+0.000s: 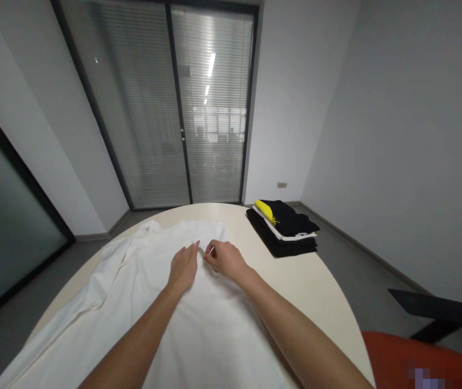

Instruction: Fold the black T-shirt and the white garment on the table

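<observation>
A white long-sleeved shirt lies spread over the table, with soft wrinkles and a sleeve running down its left side. Near the shirt's far end, my left hand is closed on the cloth, thumb and fingertips together. Just to its right, my right hand pinches a thin white edge of the same shirt between thumb and forefinger. The two hands are a small gap apart. What exactly the left fingertips hold is too small to make out.
A round cream table bears the shirt. At its far right edge sits a stack of folded black and white clothes with a yellow piece on it. An orange-red chair with a black armrest stands at right.
</observation>
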### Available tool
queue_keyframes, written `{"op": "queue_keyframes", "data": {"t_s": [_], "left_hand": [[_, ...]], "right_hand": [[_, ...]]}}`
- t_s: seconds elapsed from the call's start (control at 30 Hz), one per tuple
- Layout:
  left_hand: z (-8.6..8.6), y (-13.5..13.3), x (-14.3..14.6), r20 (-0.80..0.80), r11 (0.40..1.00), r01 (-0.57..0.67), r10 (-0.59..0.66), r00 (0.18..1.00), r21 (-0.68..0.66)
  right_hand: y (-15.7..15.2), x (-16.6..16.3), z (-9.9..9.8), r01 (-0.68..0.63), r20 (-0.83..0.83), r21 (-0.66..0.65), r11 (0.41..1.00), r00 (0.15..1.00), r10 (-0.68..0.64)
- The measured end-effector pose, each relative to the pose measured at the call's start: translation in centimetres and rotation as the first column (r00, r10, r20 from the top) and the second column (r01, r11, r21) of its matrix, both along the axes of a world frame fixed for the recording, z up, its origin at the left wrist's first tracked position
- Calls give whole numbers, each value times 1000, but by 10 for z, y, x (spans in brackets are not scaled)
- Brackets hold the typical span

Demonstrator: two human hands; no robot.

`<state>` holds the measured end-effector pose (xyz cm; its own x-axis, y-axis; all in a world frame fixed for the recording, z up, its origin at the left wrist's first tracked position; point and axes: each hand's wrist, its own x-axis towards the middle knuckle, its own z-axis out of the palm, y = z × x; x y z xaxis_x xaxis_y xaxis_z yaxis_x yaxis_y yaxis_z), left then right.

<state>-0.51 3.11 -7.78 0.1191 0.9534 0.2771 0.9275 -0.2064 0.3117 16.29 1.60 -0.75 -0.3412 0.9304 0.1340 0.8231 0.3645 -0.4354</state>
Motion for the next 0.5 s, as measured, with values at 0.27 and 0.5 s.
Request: {"op": "queue_keyframes", "data": {"t_s": [0.27, 0.5], "left_hand": [[1, -5, 5, -38, 1000, -27, 28, 999, 6], [2, -9, 8, -28, 999, -53, 53, 998, -1]], "right_hand": [[25, 36, 1, 185, 56, 17, 983, 981, -185], [44, 54, -24, 201, -91, -140, 969, 972, -215]]}}
